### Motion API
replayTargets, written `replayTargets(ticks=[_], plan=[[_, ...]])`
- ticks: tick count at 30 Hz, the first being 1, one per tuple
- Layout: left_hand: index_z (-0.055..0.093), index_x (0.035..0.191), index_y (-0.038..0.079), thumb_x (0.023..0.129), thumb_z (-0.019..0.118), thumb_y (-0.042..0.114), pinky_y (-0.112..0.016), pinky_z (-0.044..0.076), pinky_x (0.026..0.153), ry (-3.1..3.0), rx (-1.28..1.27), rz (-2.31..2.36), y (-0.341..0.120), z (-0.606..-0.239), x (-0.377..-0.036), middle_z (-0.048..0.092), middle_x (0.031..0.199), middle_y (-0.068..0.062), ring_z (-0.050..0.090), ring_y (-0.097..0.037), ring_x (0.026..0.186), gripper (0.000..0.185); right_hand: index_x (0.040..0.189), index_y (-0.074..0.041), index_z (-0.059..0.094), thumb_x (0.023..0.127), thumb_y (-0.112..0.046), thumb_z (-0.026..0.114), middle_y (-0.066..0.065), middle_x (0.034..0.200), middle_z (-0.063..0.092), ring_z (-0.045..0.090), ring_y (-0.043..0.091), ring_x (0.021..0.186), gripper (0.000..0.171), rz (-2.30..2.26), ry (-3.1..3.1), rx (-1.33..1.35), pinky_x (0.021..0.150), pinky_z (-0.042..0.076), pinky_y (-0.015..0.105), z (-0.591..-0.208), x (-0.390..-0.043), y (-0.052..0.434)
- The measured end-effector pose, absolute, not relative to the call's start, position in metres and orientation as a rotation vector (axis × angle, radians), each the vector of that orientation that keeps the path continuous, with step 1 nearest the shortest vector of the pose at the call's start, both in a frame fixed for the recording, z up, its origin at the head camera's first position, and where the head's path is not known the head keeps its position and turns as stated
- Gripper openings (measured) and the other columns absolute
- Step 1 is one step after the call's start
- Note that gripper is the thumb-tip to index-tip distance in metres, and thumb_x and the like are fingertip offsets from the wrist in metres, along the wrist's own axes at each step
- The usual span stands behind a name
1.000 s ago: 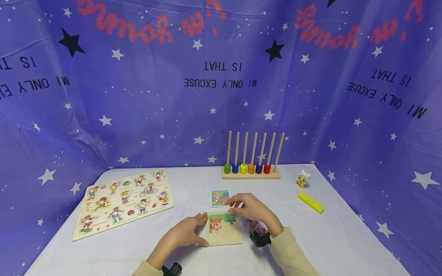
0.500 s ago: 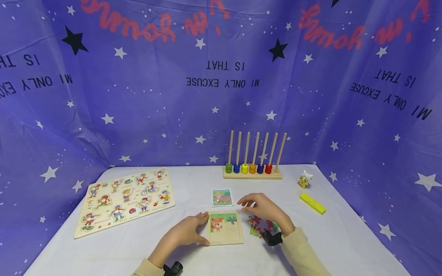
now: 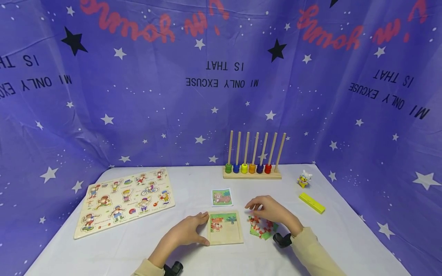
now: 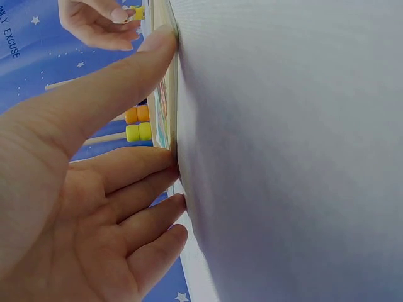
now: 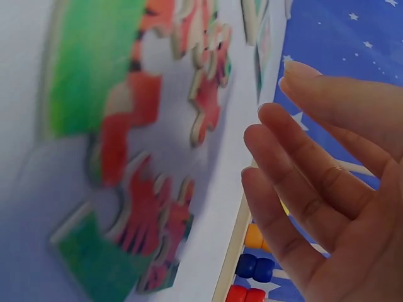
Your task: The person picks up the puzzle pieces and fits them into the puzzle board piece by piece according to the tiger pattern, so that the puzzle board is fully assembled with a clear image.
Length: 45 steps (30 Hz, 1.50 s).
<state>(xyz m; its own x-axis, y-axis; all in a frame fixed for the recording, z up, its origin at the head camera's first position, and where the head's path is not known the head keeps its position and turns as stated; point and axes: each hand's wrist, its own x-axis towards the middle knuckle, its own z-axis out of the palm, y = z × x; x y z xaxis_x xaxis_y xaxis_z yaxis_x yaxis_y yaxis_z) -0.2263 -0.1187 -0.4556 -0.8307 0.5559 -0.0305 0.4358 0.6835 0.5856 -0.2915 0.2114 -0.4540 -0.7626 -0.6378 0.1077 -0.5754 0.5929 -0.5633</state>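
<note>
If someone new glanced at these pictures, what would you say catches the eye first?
Probably the two hands at the table's near edge: the left hand rests against the small wooden puzzle tray, while the right hand hovers open over loose tiger puzzle pieces just right of it. Next comes the purple star-printed backdrop all around, then the wooden peg rack with coloured rings at the back.

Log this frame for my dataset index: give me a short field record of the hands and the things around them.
left hand: open, fingers against left edge of small wooden tiger puzzle tray
right hand: open, hovering over loose tiger puzzle pieces, holding nothing
tray state: top row filled, rest bare
reference card: lies behind tray
table: white cloth
also present: large wooden peg puzzle board, wooden bead rack, yellow block
</note>
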Motion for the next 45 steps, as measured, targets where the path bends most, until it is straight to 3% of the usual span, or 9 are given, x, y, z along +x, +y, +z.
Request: replayTargets(ticks=[14, 28, 37, 45], plan=[[0.048, 0.136, -0.007, 0.069, 0.084, 0.035, -0.055, 0.030, 0.110, 2.687, 0.792, 0.850, -0.118, -0.456, -0.227, 0.041, 0.147, -0.020, 0.035, -0.043, 0.135, 0.088, 0.108, -0.009, 0.071, 0.082, 0.003, 0.071, 0.000, 0.096, 0.067, 0.061, 0.016, 0.083, 0.029, -0.835, 2.665, -1.014, 0.069, 0.055, 0.026, -0.456, -0.285, 0.220], [0.047, 0.136, -0.009, 0.068, 0.084, 0.035, -0.055, 0.030, 0.110, 2.688, 0.803, 0.847, -0.118, -0.455, -0.226, 0.041, 0.146, -0.021, 0.036, -0.043, 0.134, 0.089, 0.111, -0.011, 0.070, 0.082, 0.001, 0.073, -0.001, 0.086, 0.059, 0.059, 0.015, 0.077, 0.031, -0.830, 2.689, -1.036, 0.068, 0.054, 0.024, -0.461, -0.284, 0.224], [0.047, 0.137, -0.007, 0.069, 0.083, 0.036, -0.055, 0.030, 0.110, 2.688, 0.779, 0.841, -0.118, -0.456, -0.224, 0.041, 0.147, -0.020, 0.036, -0.043, 0.135, 0.088, 0.103, -0.011, 0.067, 0.080, -0.002, 0.076, 0.001, 0.088, 0.061, 0.057, 0.013, 0.075, 0.027, -0.870, 2.714, -1.018, 0.063, 0.052, 0.024, -0.459, -0.283, 0.223], [0.047, 0.137, -0.007, 0.070, 0.083, 0.035, -0.055, 0.030, 0.110, 2.688, 0.770, 0.842, -0.118, -0.457, -0.224, 0.041, 0.147, -0.020, 0.036, -0.042, 0.134, 0.087, 0.093, -0.010, 0.064, 0.084, 0.003, 0.069, -0.002, 0.079, 0.063, 0.057, 0.010, 0.070, 0.017, -0.911, 2.738, -0.986, 0.057, 0.050, 0.023, -0.453, -0.280, 0.221]])
